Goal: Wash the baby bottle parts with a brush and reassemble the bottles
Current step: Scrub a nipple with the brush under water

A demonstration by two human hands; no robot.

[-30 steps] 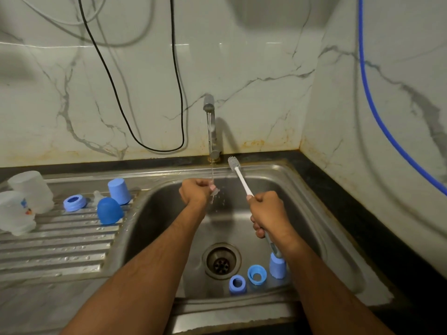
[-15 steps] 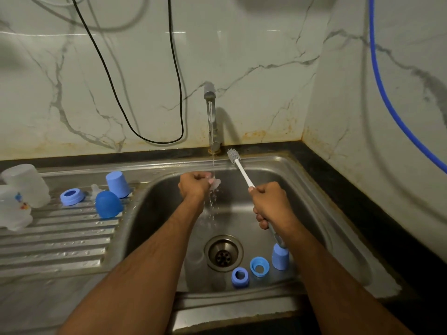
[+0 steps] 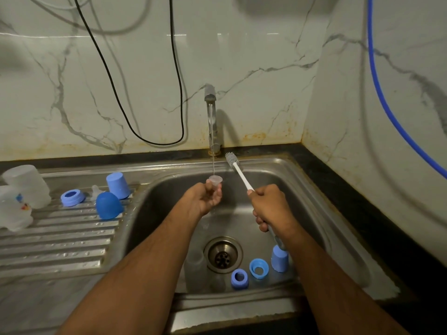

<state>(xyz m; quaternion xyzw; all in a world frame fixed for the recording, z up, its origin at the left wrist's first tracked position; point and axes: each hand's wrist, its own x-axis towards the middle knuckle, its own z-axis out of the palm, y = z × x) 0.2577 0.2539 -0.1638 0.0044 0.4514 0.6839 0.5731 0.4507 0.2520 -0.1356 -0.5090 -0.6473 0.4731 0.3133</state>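
While my left hand point(image 3: 205, 198) pinches the wet teat point(image 3: 215, 180) under the tap point(image 3: 210, 97), it could slip; my right hand point(image 3: 271, 206) grips the brush point(image 3: 238, 171).

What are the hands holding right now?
Left hand: holding a small clear bottle part under the tap water.
Right hand: gripping the brush.

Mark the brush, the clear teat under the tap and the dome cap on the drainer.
brush point(image 3: 239, 174), head view, on the white shaft below the bristles.
clear teat point(image 3: 215, 179), head view, on its rim above the left hand's fingertips.
dome cap point(image 3: 108, 205), head view, on its rounded blue side.
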